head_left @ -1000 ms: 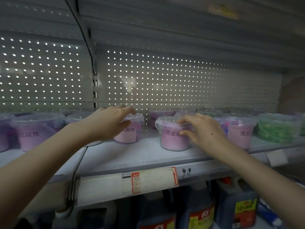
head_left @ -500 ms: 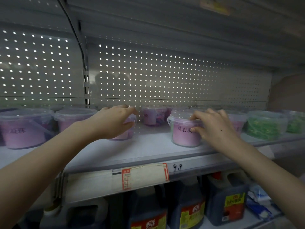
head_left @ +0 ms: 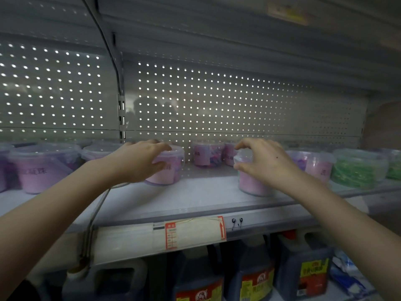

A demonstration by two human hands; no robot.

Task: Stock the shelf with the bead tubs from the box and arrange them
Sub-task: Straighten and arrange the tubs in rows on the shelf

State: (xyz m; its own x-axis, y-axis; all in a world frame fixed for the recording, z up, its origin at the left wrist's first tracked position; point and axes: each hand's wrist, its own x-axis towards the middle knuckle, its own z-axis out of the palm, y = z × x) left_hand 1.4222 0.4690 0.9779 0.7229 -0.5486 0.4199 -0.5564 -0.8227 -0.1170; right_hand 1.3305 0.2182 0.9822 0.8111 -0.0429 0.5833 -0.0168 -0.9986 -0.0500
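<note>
Two clear tubs of pink beads stand on the grey shelf (head_left: 195, 198). My left hand (head_left: 138, 161) grips the left tub (head_left: 171, 170) over its lid and side. My right hand (head_left: 267, 161) holds the right tub (head_left: 249, 185) from above, fingers curled round its lid. More pink tubs (head_left: 206, 155) stand at the back between my hands, and others sit at the far left (head_left: 41, 168) and behind my right hand (head_left: 319, 166). The box is out of view.
Green bead tubs (head_left: 358, 168) fill the right end of the shelf. A perforated back panel (head_left: 217, 101) rises behind. A price label (head_left: 193, 233) sticks on the shelf edge. Dark jugs (head_left: 256, 279) stand on the shelf below.
Both hands have slid their tubs to the right and farther back on the shelf. The right hand has shifted from the tub's side to over its lid.
</note>
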